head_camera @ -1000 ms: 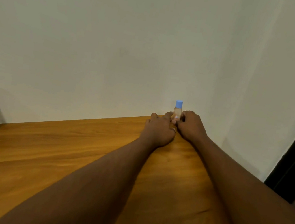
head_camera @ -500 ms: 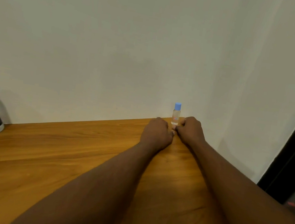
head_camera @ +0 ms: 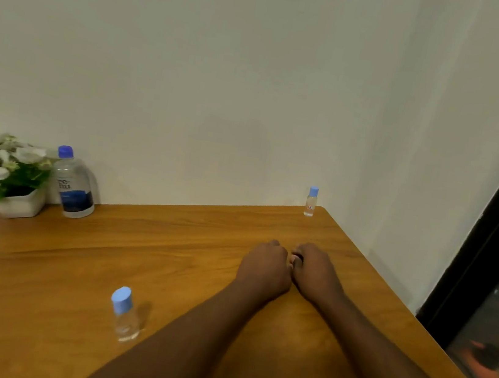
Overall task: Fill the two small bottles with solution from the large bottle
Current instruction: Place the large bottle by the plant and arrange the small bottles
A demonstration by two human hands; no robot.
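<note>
The big bottle (head_camera: 73, 185) stands upright at the far left of the table (head_camera: 168, 257), blue cap on, right against the wall (head_camera: 223, 89) — dark blue label low on its clear body. Just to its left, touching or nearly so, sits a white pot of flowers (head_camera: 7, 177). Well away from the big bottle, at the far right corner of the table, one small bottle (head_camera: 311, 201) stands upright with its blue cap on. The other small bottle (head_camera: 124, 315) is on the near side, well in front of the big bottle and toward the middle, also capped and upright, and it looks clear.

My hands are down on the wood between the two small bottles, far to the right of the big one. My left hand (head_camera: 266, 268) is curled into a loose fist, and my right hand (head_camera: 315, 271) is curled too — the two are pressed knuckle to knuckle, holding nothing that I can see. Neither touches any bottle. Both forearms lie across the table toward me.
</note>
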